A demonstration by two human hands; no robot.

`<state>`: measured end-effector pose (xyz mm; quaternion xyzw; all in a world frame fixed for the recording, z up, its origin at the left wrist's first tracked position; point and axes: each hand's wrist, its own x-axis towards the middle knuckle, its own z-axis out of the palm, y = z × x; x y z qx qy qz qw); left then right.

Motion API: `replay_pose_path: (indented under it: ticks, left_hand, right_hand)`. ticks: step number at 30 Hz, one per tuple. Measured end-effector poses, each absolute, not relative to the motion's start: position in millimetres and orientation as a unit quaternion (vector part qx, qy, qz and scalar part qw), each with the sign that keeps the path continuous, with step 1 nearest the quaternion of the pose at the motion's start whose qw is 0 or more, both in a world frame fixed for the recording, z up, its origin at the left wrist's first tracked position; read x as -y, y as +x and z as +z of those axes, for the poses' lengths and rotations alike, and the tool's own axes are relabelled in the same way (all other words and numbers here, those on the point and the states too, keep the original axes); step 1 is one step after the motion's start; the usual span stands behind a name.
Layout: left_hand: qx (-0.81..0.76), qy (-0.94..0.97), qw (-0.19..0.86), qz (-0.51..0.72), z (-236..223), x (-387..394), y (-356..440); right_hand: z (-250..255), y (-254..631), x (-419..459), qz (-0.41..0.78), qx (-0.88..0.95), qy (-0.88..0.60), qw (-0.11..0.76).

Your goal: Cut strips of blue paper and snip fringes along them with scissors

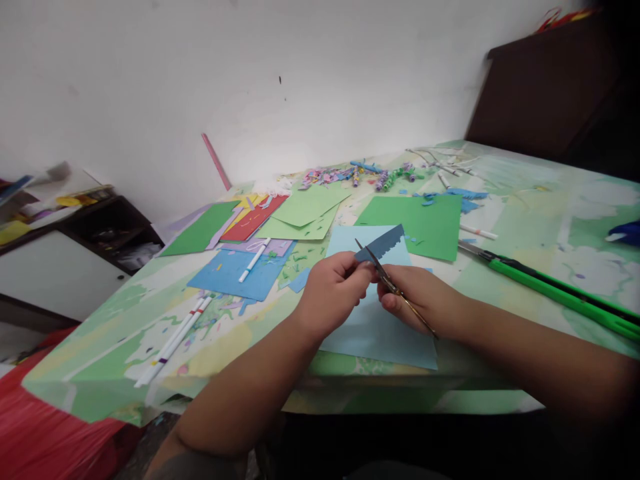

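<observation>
My left hand (333,287) is closed on a strip of dark blue paper (386,243), whose far edge is notched. In my right hand (425,293) is a small pair of scissors (395,290), its blades crossing the near end of the strip. The fingers of both hands nearly meet there. Beneath them lies a light blue sheet of paper (380,340) on the table. Whether the scissor blades are closed on the paper I cannot tell.
A green utility knife (555,287) lies at the right, blade out. Green paper (415,217) and a blue sheet (235,273) lie around, with paper scraps and white rolled sticks (180,333). Coiled paper pieces (385,179) rest by the wall.
</observation>
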<state>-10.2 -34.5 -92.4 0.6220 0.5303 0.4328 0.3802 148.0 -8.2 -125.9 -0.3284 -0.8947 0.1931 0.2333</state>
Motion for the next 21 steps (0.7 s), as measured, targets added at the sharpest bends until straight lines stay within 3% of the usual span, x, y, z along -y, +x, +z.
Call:
replay_pose_path:
  ticks: [7, 17, 21]
  left_hand:
    - [-0.525, 0.605, 0.406, 0.439, -91.1, 34.0, -9.3]
    - [-0.390, 0.542, 0.596, 0.447, -97.9, 25.0, -13.2]
    - [-0.406, 0.547, 0.567, 0.463, -96.6, 24.8, -14.0]
  right_hand:
    - [-129.2, 148.0, 6.8, 0.182, 0.894, -0.335, 0.235]
    - [-131.8, 146.8, 6.2, 0.137, 0.896, -0.340, 0.250]
    - [-131.3, 147.6, 4.1, 0.152, 0.893, -0.341, 0.249]
